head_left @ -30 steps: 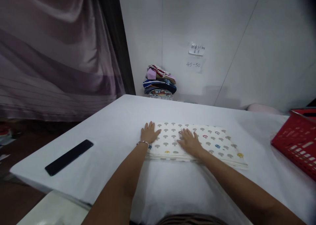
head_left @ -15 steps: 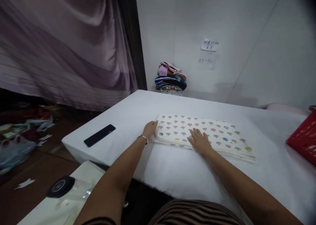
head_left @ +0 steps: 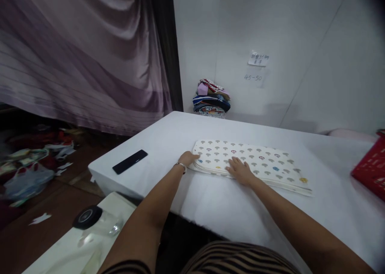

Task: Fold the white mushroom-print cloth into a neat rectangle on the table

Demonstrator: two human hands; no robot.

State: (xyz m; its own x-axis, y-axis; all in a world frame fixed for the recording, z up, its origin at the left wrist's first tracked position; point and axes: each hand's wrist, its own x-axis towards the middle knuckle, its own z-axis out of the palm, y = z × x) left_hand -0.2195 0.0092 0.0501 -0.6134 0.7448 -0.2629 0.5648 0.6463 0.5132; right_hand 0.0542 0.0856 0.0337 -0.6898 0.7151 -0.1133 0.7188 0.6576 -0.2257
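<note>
A white folded cloth (head_left: 246,162) printed with grey, red, blue and yellow mushroom shapes lies in a long flat strip on the white-covered table (head_left: 228,210). My left hand (head_left: 189,158), with a bracelet at its wrist, grips the cloth's left end; the thumb rests on top and the other fingers are partly hidden. My right hand (head_left: 240,170) lies on the front edge near the middle, fingers stretched out and slightly spread. Several layers show along the front edge.
A black phone (head_left: 130,162) lies at the table's left. A clear jar with a black lid (head_left: 88,217) lies on a lower white surface. Folded fabrics (head_left: 211,99) are stacked by the wall. A red basket (head_left: 369,166) stands at the right.
My left hand has shifted slightly down along the cloth's left end, its thumb now over the top. My right hand has slid a little toward the front edge. The view has turned slightly left.
</note>
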